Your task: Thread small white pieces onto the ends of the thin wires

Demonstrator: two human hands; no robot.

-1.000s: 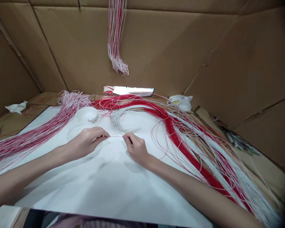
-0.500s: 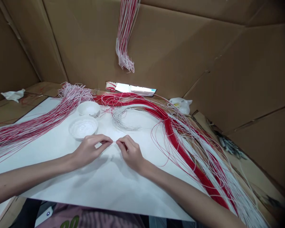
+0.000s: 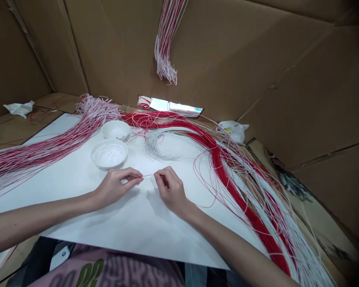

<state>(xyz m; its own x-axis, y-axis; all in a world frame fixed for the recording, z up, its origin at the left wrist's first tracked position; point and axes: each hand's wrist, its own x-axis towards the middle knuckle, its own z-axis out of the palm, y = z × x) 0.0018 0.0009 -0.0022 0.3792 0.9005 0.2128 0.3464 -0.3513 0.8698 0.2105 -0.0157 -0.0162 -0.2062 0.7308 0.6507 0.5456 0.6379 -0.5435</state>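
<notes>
My left hand and my right hand rest on a white sheet, fingers pinched. Between the two pinches runs a short stretch of thin red string, held taut at both ends. Just beyond my left hand stands a white dish of white powder, with a second white bowl behind it. A thick bundle of red strings curves past my right hand to the right. A small coil of white strings lies behind my hands.
A bundle of red and white strings fans across the left side. More strings hang from above. Cardboard walls enclose the table. A white plastic bag sits at the back right, crumpled tissue at the far left.
My hands came closer together, then parted slightly, and the string between them now shows red. The view tilted down, showing the powder dish that my left hand had covered.
</notes>
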